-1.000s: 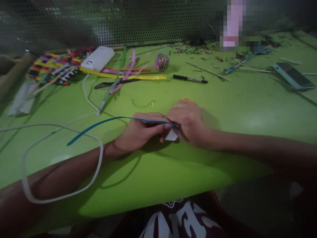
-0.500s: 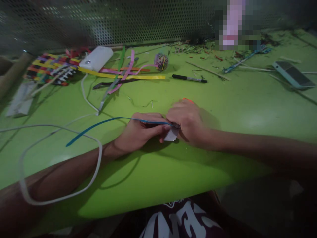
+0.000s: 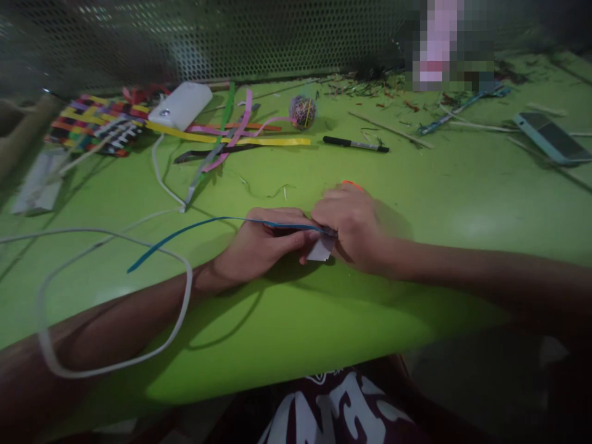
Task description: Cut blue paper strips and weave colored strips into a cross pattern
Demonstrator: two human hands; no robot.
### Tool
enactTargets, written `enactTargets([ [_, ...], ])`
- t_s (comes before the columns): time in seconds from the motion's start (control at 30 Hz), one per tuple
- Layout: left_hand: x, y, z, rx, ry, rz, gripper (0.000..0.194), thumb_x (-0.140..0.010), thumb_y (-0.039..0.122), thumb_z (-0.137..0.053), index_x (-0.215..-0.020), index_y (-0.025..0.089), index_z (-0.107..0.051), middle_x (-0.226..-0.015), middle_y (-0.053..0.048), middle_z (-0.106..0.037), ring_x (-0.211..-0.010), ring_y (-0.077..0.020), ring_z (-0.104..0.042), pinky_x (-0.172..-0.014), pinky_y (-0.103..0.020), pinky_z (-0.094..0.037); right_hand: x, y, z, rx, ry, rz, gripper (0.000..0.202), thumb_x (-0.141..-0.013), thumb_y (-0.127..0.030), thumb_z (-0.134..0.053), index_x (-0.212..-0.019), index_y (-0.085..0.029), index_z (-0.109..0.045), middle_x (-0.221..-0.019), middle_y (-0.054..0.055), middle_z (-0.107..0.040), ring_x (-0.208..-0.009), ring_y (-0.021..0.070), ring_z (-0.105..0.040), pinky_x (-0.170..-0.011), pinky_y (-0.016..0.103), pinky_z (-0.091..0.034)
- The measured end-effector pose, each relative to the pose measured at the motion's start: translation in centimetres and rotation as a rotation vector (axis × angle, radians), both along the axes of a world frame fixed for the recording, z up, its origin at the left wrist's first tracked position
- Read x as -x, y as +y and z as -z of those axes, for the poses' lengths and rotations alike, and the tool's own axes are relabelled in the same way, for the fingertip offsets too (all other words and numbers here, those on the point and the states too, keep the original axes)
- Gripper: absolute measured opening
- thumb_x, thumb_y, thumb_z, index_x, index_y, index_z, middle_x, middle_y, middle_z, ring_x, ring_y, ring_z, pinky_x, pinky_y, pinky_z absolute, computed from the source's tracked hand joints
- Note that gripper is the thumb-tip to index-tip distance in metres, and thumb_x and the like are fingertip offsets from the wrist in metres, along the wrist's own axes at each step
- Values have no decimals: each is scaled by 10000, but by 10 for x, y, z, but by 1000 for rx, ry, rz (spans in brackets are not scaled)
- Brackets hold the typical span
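Left hand (image 3: 263,243): closed on the blue strip (image 3: 180,231), which trails out past its wrist side. Right hand (image 3: 354,228): clenched against the left one's fingertips, at the strip's other end (grip contents partly hidden). Between them, below: white card (image 3: 320,248). Beyond the right: pen (image 3: 355,145).

dark maroon shirt (image 3: 340,416) with big pale block lettering across the front

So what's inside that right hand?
The blue strip runs up to the right hand, and a white piece shows below its grip. Something orange peeks out at the far side. The curled fingers cover whatever is inside, so I can't tell.
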State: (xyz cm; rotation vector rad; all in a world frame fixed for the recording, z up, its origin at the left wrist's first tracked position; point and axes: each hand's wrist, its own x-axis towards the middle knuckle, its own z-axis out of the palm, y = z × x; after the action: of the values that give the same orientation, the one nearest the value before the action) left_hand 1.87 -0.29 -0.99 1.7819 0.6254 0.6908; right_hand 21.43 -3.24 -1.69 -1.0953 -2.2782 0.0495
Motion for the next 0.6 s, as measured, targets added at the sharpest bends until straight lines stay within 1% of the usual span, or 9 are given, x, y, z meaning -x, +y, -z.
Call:
enactTargets([
  [0.13,0,0,1,-9,1,-2,218,-919,240,-687,-732,158,-765,-711,-22,-703,-668,-130,-630,-651,-233,-519,0,1,1,-1,10,1,227,-713,-132,-542,-626,-222,-352,-588,-20,-416,-611,152,-337,-644,298,-212],
  [0.3,0,0,0,16,16,1,198,-910,221,-688,-745,151,-771,-720,-24,-706,-668,-129,-630,-652,-233,-517,-1,1,-1,64,-3,-13,208,-704,-147,-537,-632,-222,-358,-600,-20,-420,-624,150,-347,-657,304,-220],
  [0.43,-1,-1,0,35,-15,-6,172,-890,187,-693,-745,144,-774,-701,-27,-704,-649,-127,-625,-630,-232,-516,0,1,1,50,1,-3,214,-707,-151,-531,-630,-225,-345,-598,-26,-397,-623,145,-329,-652,309,-218],
  [0.6,-1,0,0,56,-36,-3,144,-878,178,-706,-762,145,-786,-711,-34,-715,-637,-126,-626,-611,-231,-515,0,0,0,31,4,-6,231,-699,-125,-540,-620,-225,-347,-584,-28,-404,-610,148,-333,-638,302,-214],
])
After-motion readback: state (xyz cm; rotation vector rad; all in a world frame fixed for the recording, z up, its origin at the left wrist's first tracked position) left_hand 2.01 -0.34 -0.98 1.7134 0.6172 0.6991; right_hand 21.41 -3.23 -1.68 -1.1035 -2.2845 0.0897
